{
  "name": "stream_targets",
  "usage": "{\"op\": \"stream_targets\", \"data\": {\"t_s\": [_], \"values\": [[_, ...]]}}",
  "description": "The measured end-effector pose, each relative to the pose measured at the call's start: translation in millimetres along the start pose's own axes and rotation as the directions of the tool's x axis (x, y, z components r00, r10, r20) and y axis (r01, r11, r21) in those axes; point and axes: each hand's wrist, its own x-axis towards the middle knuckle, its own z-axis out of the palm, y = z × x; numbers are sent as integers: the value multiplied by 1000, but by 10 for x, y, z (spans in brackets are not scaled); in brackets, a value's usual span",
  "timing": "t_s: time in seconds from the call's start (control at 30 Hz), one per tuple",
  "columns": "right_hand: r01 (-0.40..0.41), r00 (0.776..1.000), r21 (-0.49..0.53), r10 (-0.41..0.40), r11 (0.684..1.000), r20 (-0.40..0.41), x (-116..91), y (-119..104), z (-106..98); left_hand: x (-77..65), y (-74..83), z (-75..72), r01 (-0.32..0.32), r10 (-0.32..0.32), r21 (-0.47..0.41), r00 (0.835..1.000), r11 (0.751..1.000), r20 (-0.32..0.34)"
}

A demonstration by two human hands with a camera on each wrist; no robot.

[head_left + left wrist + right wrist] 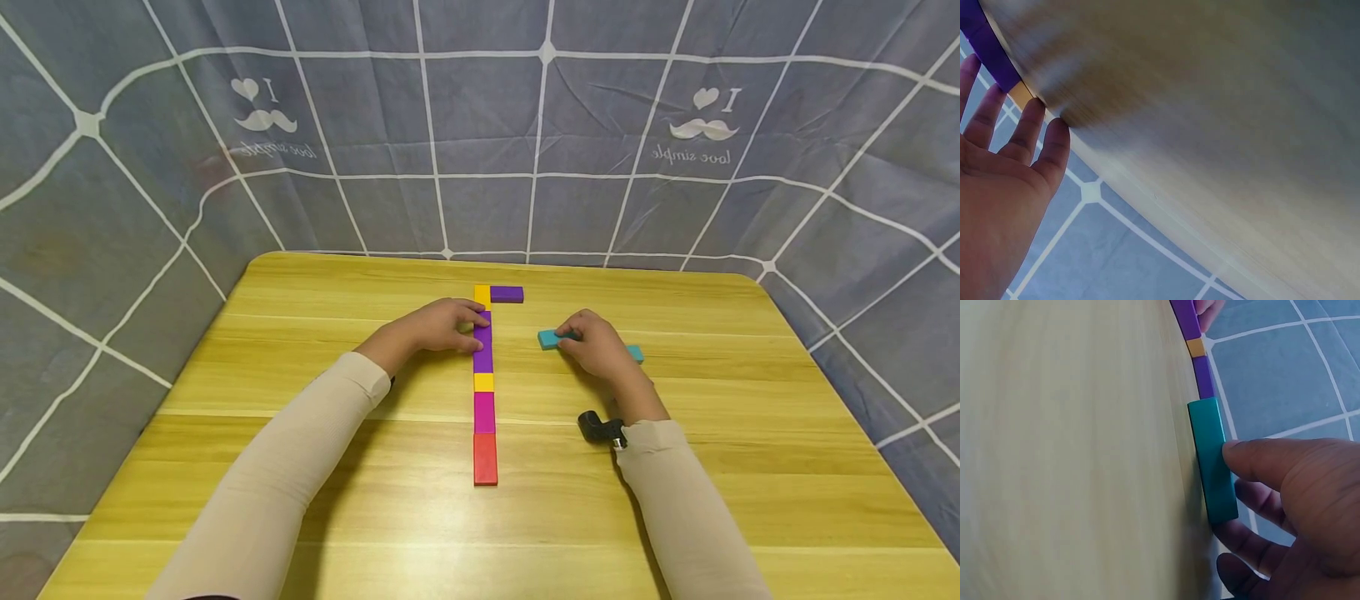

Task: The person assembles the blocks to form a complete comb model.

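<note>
My left hand (444, 325) rests its fingers, spread and fairly straight, along the purple stretch (483, 360) of a line of flat coloured blocks. In the left wrist view the fingertips (1035, 105) meet the edge of this line. On the right, my right hand (596, 346) pinches a teal block (1211, 459) between thumb and fingers. The teal block is apart from the line, close over the tabletop. A second teal piece (636, 353) shows partly from behind the right hand. At the line's far end, a purple block (507, 294) points right from a yellow block (482, 293).
Nearer along the line come a yellow square (483, 382), a magenta block (484, 412) and a red block (485, 459). A black device (596, 427) sits at the right wrist. Grey curtain (480, 150) with white lines surrounds the wooden table (337, 508).
</note>
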Motion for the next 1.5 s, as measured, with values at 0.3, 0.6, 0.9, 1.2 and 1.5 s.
{"op": "stream_targets", "data": {"t_s": [0.3, 0.6, 0.9, 1.2, 1.5], "values": [[-21, 1000, 7, 21, 1000, -4, 12, -39, 26, -13, 12, -7, -13, 12, -21, 1000, 1000, -7], [1, 1000, -21, -1, 1000, -13, 60, -24, 66, -7, -5, 1, -16, 16, -17, 1000, 1000, -8], [7, 1000, -2, -7, 1000, -17, 98, -82, 98, 7, -17, 2, 5, -5, -8, 1000, 1000, 1], [12, 999, 10, -12, 1000, -34, 169, -101, 168, -14, 12, -13, -15, 15, -2, 1000, 1000, -4], [-3, 999, 0, 3, 1000, -42, 220, -154, 221, -17, 16, -9, -30, 30, 3, 1000, 1000, -9]]}}
